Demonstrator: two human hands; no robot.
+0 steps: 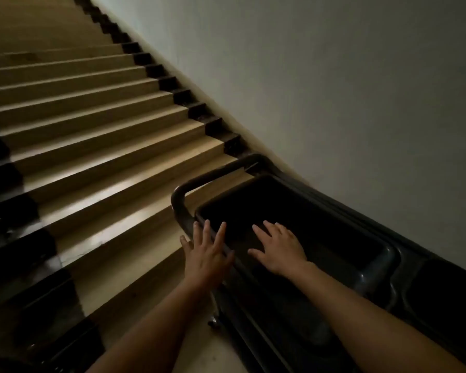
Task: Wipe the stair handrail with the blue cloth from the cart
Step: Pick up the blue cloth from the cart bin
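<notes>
Dim stairs (92, 135) are rising left; both open hands, left hand (205, 254) and right hand (279, 250), are reaching over the dark cart (382, 254); the cloth, unseen, should be soft, pinchable anywhere.

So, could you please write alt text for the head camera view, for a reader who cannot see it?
Two bare hands with spread fingers reach over a dark plastic cart: the left hand at the bin's near rim, the right hand over the empty-looking dark bin. The cart's curved dark handle bar faces a tan staircase with dark edging, beside a pale wall. No blue cloth is visible.
</notes>
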